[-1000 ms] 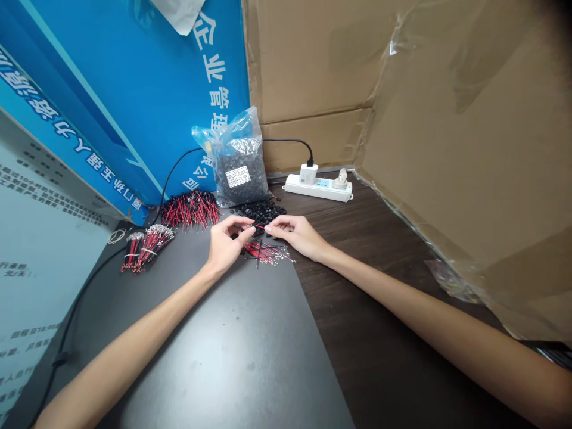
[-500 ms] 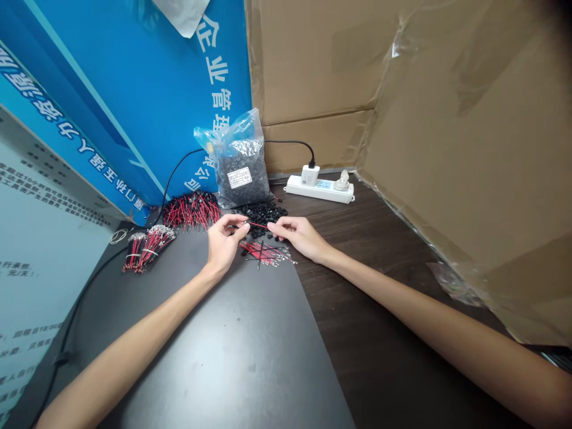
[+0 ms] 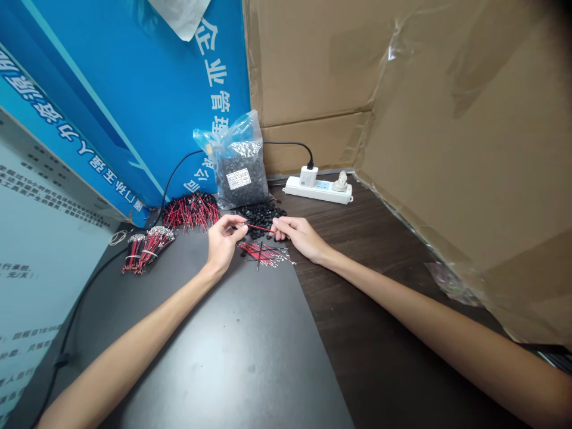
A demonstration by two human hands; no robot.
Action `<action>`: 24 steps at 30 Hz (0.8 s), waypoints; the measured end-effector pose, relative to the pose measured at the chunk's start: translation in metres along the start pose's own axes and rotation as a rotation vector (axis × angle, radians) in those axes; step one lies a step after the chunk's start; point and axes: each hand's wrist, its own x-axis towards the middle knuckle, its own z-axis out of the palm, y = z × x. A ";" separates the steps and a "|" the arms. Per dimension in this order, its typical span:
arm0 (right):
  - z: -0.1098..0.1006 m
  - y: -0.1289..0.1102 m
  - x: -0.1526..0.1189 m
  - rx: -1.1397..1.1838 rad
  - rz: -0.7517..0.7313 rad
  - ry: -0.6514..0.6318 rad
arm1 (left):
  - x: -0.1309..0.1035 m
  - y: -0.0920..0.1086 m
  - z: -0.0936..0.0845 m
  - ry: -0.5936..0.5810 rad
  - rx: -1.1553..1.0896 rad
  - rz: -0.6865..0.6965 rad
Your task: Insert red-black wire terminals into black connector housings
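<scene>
Between my two hands stretches a short red wire (image 3: 260, 227). My left hand (image 3: 223, 243) pinches its left end between thumb and fingers; a small dark piece may be there, but the fingertips hide it. The right end is gripped by my right hand (image 3: 302, 239), thumb against curled fingers. Just below lies a loose pile of red and black wires (image 3: 267, 255) with metal tips. Behind my hands is a heap of small black plastic connector housings (image 3: 263, 213).
A clear bag of black parts (image 3: 243, 173) stands at the back. To the left are a pile of red-and-black wires (image 3: 192, 211) and tied wire bundles (image 3: 149, 247). A white power strip (image 3: 318, 189) lies at the back right, before cardboard walls (image 3: 313, 71).
My right hand's fingers have shifted slightly down and right, curling in more on the wire's end. The red wire now slopes down more to the right. My left hand has barely moved.
</scene>
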 end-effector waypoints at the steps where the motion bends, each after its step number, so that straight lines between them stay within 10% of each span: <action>1: 0.000 0.000 0.000 0.001 -0.003 -0.005 | 0.000 0.000 0.000 -0.003 0.001 -0.001; 24: -0.001 -0.005 -0.004 -0.099 0.016 -0.049 | 0.000 -0.002 -0.002 -0.098 0.087 0.063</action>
